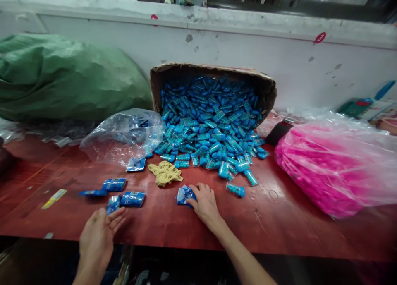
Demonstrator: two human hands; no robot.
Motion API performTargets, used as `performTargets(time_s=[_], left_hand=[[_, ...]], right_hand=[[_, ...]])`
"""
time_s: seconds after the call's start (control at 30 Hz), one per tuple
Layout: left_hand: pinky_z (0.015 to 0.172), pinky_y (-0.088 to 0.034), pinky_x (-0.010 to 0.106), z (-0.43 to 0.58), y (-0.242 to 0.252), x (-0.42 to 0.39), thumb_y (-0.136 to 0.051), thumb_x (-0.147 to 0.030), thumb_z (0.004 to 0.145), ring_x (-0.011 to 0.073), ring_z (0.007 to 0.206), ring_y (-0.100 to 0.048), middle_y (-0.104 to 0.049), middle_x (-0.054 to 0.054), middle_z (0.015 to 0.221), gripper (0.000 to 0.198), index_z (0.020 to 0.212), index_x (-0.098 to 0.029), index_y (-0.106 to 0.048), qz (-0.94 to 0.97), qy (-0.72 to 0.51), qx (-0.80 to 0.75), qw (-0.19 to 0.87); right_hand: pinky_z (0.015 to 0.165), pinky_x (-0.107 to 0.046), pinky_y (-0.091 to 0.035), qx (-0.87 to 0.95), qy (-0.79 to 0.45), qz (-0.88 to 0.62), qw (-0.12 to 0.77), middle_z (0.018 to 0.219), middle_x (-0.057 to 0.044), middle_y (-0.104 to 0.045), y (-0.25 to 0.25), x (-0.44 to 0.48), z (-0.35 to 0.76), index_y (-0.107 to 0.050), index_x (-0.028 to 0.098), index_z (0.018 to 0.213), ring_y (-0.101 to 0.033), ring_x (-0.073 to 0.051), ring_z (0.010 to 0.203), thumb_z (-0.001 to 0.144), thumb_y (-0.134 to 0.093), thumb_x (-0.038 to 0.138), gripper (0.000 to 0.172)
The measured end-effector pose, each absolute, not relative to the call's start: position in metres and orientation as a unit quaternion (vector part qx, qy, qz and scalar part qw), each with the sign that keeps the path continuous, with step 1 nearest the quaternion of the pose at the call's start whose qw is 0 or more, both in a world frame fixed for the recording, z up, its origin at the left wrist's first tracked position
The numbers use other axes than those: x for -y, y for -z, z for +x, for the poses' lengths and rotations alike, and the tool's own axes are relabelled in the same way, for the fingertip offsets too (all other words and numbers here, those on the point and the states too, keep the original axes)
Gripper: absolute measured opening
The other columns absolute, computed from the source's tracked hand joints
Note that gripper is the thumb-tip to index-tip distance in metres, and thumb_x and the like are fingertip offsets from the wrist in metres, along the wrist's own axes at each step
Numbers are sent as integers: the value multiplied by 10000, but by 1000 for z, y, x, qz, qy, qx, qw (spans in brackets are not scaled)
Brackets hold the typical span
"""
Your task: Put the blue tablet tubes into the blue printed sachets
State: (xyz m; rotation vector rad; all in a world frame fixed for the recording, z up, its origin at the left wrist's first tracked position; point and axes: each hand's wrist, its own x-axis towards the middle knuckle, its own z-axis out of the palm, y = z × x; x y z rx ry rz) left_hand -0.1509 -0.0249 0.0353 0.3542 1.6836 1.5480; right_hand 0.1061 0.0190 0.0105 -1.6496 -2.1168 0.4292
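Observation:
My right hand [204, 202] is on the table with its thumb and fingers closed on a crumpled blue-and-white printed packet [185, 195]. To the left, my left hand [98, 231] has its fingers stretched out, palm partly turned up. Its fingertips are beside a small blue packet [113, 204]; whether they touch it I cannot tell. Close by lie more flat blue packets [133, 199], and one blue packet [93, 192] is smeared by motion. Between and beyond the hands sits a wrinkled yellowish rubbery piece [165, 173].
A cardboard box [269, 86] on its side spills many clear-wrapped blue pieces [214, 128] onto the red table [279, 223]. A clear plastic bag [124, 132] and a big green sack [71, 78] stand left. At right is a bag of pink pieces [325, 165], with a dark object [279, 131] behind it.

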Motion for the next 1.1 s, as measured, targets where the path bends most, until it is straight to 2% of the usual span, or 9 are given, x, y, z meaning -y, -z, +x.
performTargets(time_s=[0.13, 0.23, 0.37, 0.43, 0.53, 0.63, 0.77, 0.93, 1.1], left_hand=[[555, -484, 226, -124, -13, 27, -597, -324, 684, 122, 541, -598, -644, -43, 575, 339, 1001, -213, -550, 210, -604, -677, 364], [578, -494, 260, -99, -6, 21, -629, -417, 627, 142, 567, -597, -645, -25, 601, 414, 964, -179, -600, 269, -580, -668, 382], [589, -497, 282, -79, -6, 9, -638, -461, 600, 170, 607, -607, -653, 3, 616, 423, 908, -171, -629, 331, -549, -657, 396], [599, -490, 275, -73, -5, 7, -636, -450, 608, 170, 616, -608, -654, 7, 611, 396, 889, -171, -632, 346, -540, -656, 398], [574, -482, 265, -66, -1, 10, -631, -442, 616, 157, 563, -596, -648, 4, 585, 389, 885, -160, -621, 324, -538, -644, 438], [514, -466, 249, -60, 5, 14, -641, -434, 604, 146, 510, -581, -640, 3, 559, 404, 884, -145, -607, 278, -536, -630, 488], [487, -437, 225, -53, 5, 17, -645, -408, 603, 133, 502, -576, -640, 5, 552, 384, 873, -139, -604, 260, -532, -618, 517], [437, -405, 213, -45, 0, 17, -644, -399, 593, 123, 466, -561, -626, 3, 544, 373, 852, -135, -601, 251, -528, -619, 524], [360, -353, 190, -35, -1, 15, -691, -346, 539, 97, 415, -518, -613, -12, 616, 513, 981, -138, -537, 233, -529, -634, 513]], right_hand=[[784, -370, -351, 783, -115, -578, 200, 1088, -98, -541, -14, -40, 78, -458, 257, 1203, -460, -262, 974, 788, -549, 391, 446], [750, -372, -353, 786, -107, -584, 175, 1029, -113, -552, -14, -62, 52, -471, 222, 1183, -467, -270, 941, 790, -528, 407, 437], [654, -286, -367, 789, -124, -581, 160, 905, -65, -583, -8, -94, 31, -598, 211, 956, -519, -205, 815, 838, -455, 251, 190], [626, -250, -365, 798, -135, -565, 158, 864, -23, -588, -7, -101, 34, -605, 234, 942, -530, -167, 761, 846, -438, 215, 193], [655, -226, -370, 808, -142, -548, 165, 890, 3, -584, -10, -94, 58, -573, 262, 1030, -532, -151, 806, 838, -487, 294, 213], [714, -236, -368, 808, -136, -547, 170, 934, -14, -579, -12, -69, 91, -573, 247, 1050, -512, -169, 885, 809, -543, 363, 270], [683, -259, -363, 801, -126, -562, 160, 844, -22, -594, -2, -35, 114, -640, 260, 944, -512, -176, 796, 802, -571, 310, 166], [685, -302, -338, 780, -103, -591, 180, 848, -48, -599, 11, -26, 109, -653, 264, 934, -489, -200, 814, 848, -506, 258, 171], [714, -321, -321, 774, -93, -589, 214, 915, -50, -602, -3, -21, 110, -642, 286, 974, -484, -203, 835, 858, -489, 264, 193]])
